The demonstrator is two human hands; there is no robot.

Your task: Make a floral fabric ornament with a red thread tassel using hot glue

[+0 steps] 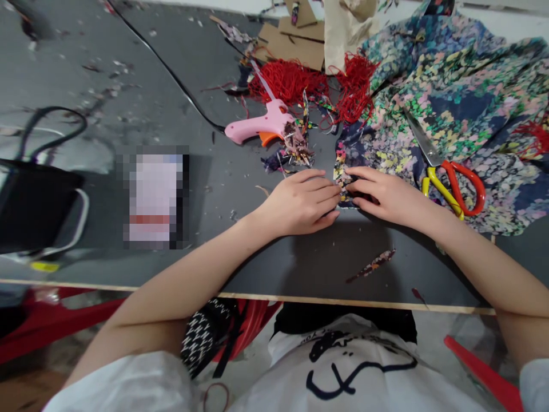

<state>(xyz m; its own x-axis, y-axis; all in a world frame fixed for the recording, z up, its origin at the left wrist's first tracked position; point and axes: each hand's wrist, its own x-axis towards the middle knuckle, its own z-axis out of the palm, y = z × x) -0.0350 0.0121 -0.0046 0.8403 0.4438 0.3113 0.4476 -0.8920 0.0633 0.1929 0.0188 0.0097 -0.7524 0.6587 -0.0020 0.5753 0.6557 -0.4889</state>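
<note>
A dark floral fabric [454, 97] is spread over the right part of the table, its narrow end lying between my two hands. My left hand [304, 200] comes in from the left, with thumb and fingertips gathered at that end's edge. Facing it, my right hand [386, 194] bends its fingers onto the same strip, and both hands grip the cloth there. Part of the strip is hidden under the fingers. Scissors [450, 183] with one red and one yellow handle rest on the fabric beside my right wrist. A pink glue gun [257, 127] lies beyond my left hand.
Bundles of red thread [287, 80] and brown cardboard [300, 43] are at the back. A black cord runs from the glue gun. To the left are a blurred-out rectangular object [154, 200] and a black bag [38, 206]. A thin scrap [373, 264] lies near the table edge.
</note>
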